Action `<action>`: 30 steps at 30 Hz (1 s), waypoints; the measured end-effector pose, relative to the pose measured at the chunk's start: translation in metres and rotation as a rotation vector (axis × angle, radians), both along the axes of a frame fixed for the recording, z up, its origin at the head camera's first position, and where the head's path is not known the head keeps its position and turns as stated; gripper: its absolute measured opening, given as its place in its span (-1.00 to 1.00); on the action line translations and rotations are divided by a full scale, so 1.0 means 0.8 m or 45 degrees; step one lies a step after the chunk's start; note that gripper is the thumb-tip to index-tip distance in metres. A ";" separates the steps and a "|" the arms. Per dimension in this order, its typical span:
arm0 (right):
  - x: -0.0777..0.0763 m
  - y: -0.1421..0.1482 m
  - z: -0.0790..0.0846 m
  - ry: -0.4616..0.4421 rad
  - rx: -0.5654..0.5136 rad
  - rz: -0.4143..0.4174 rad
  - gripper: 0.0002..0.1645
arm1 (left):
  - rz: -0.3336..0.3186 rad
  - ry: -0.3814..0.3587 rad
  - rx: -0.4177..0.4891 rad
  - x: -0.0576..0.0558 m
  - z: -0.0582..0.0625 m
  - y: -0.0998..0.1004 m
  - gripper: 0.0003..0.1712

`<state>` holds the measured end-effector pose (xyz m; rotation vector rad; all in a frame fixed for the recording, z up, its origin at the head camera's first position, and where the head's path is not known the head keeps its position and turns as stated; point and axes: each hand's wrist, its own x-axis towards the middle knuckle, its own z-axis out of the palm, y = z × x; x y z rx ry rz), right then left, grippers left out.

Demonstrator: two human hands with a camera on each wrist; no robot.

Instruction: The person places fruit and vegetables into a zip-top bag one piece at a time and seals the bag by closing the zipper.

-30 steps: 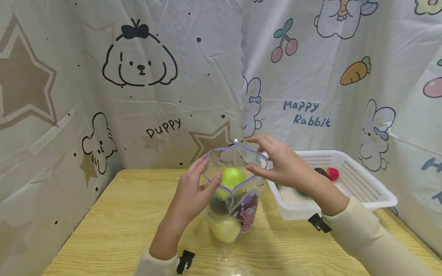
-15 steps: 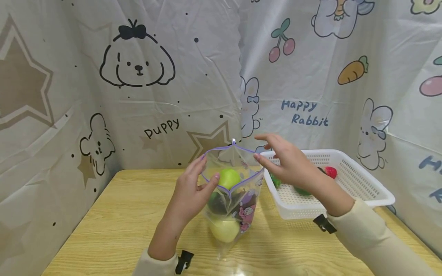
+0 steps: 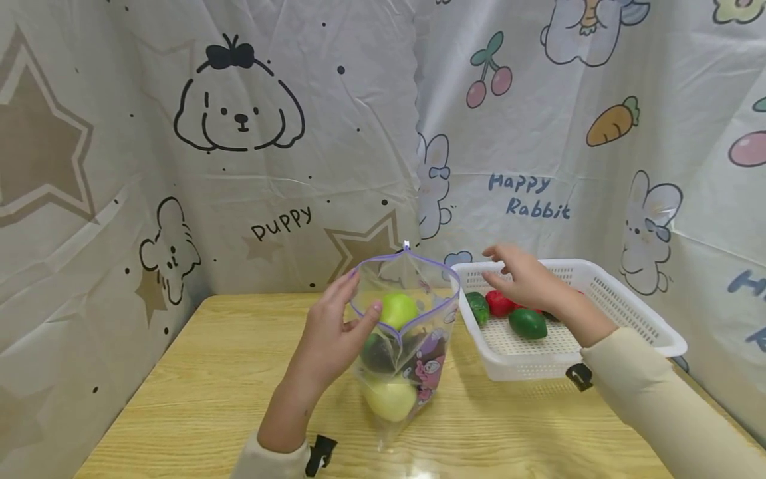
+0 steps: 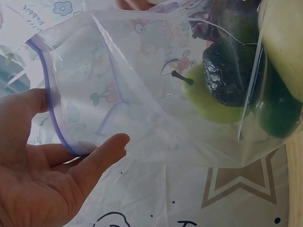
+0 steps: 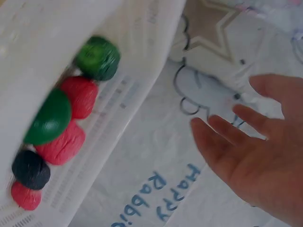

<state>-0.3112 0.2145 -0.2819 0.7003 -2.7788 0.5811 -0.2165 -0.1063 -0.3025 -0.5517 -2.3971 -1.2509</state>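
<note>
A clear zip bag with a purple rim stands upright on the table, its mouth spread wide. Inside are a green apple, a dark wrinkled item, a dark green item and a pale yellow-green fruit at the bottom. My left hand holds the bag's rim on the left side, thumb at the front. Over the near-left part of a white basket hovers my right hand, fingers spread and slightly bent, holding nothing. Below it lie a smooth green fruit and red pieces.
A bumpy green vegetable and a dark round item also lie in the basket. The wooden table meets a printed curtain at its back and sides. The basket stands close right of the bag.
My right hand has let go of the bag's rim and moved right over the basket, uncovering its contents. The left hand has stayed at the bag's rim.
</note>
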 end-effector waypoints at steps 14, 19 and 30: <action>-0.084 -0.011 0.004 -0.508 0.385 0.003 -0.57 | 0.017 -0.028 0.031 0.003 0.000 -0.007 -0.22; -0.100 -0.020 -0.026 -0.802 0.381 -0.065 -0.45 | 0.005 -0.041 0.054 0.005 -0.003 -0.005 -0.23; -0.107 -0.041 -0.058 -0.956 0.367 -0.197 -0.12 | 0.043 -0.030 0.041 0.004 0.003 -0.015 -0.24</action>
